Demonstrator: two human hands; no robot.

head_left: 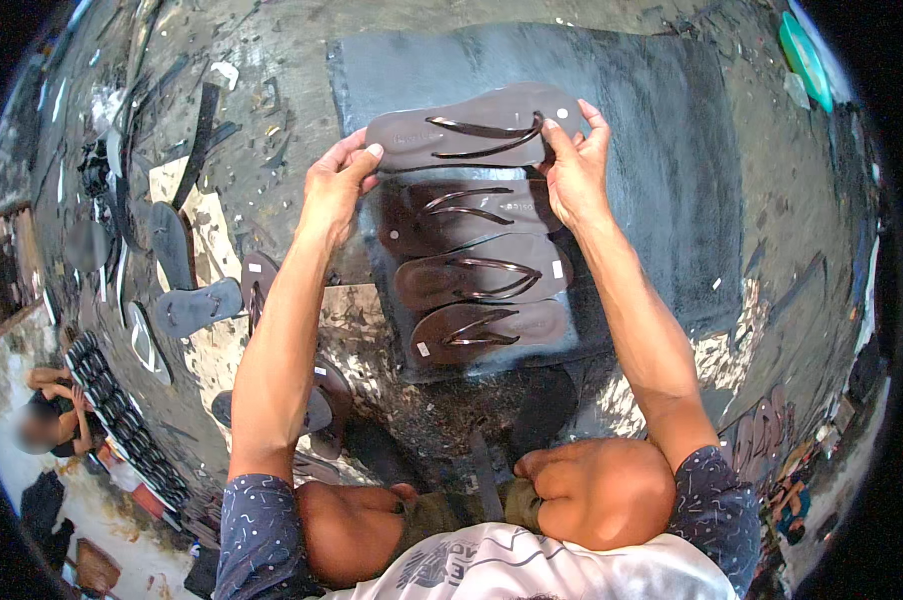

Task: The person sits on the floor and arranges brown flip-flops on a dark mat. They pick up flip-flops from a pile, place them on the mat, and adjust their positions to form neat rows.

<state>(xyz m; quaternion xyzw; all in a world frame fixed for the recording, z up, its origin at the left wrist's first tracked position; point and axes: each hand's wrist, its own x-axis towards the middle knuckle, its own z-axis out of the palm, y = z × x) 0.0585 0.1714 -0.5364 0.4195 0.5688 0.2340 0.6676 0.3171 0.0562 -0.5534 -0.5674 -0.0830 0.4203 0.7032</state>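
Observation:
A brown flip-flop [412, 128] with a shiny dark thong strap lies sideways between my two hands. My left hand [340, 188] pinches its heel end between thumb and fingers. At the toe end, my right hand [579, 170] grips it, thumb on top near the strap's toe post and a small white round sticker. Below it, three more brown flip-flops lie in a column: an upper one [402, 215], a middle one [422, 287] and a lower one [434, 328], with toe ends facing alternate ways. They rest on a black rubber sheet [662, 170].
To the left lie dark loose soles [197, 306], a flip-flop with a white edge [148, 345] and scattered dark strips [200, 130]. Beyond them, a person [64, 412] is beside a long row of dark footwear [122, 415]. A green basin [806, 62] stands at far right.

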